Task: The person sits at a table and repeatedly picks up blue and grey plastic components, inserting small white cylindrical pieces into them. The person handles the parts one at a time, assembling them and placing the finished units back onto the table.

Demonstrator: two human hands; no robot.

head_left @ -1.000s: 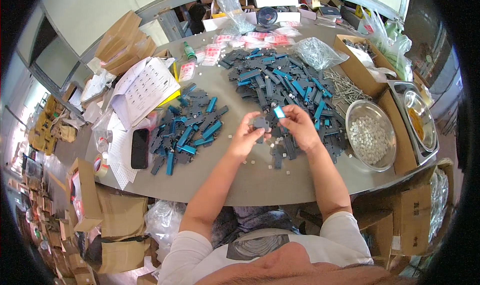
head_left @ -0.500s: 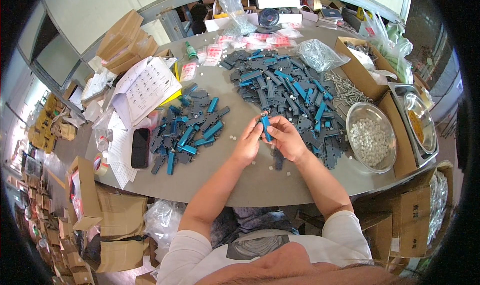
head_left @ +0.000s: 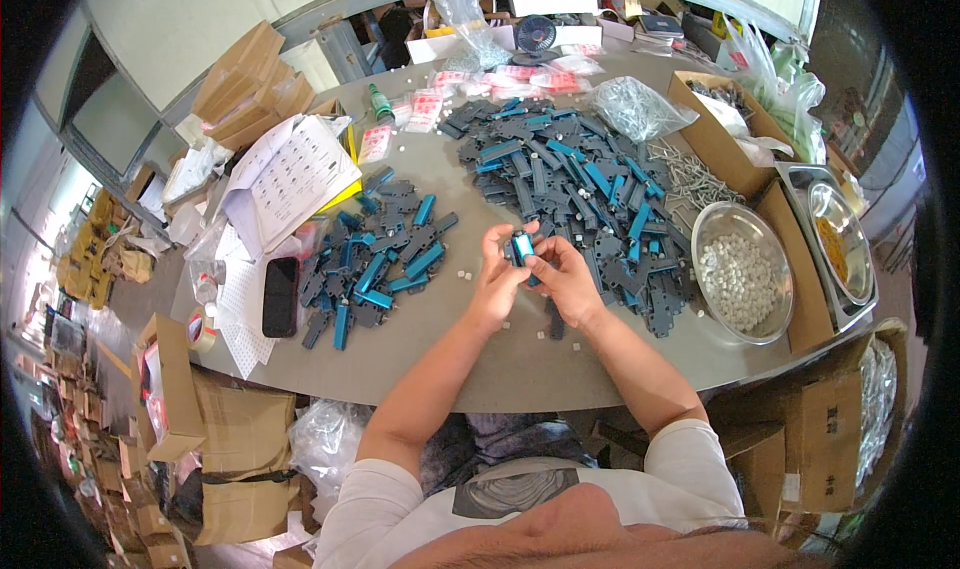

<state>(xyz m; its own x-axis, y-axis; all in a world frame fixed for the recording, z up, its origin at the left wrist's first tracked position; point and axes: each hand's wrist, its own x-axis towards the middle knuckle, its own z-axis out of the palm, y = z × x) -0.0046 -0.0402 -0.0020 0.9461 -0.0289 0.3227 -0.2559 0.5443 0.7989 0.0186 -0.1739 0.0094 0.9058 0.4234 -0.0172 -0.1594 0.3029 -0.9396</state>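
My left hand (head_left: 497, 281) and my right hand (head_left: 565, 277) meet over the middle of the grey table (head_left: 470, 364), both gripping one small dark grey and blue plastic part (head_left: 521, 247). A big heap of the same grey and blue parts (head_left: 570, 184) lies just beyond and to the right of my hands. A smaller pile of these parts (head_left: 375, 264) sits to the left. A few small white pieces (head_left: 463, 274) lie loose on the table near my left hand.
A metal bowl of white pieces (head_left: 742, 272) stands at the right, with a second steel bowl (head_left: 842, 239) further right. Loose screws (head_left: 690, 179), a clear bag (head_left: 640, 109), cardboard boxes (head_left: 715, 134), a black phone (head_left: 281, 297), printed sheets (head_left: 290, 179) and a tape roll (head_left: 202, 329) surround the work area.
My hands drew back toward me from the big heap and turned the part; it now stands upright between both hands.
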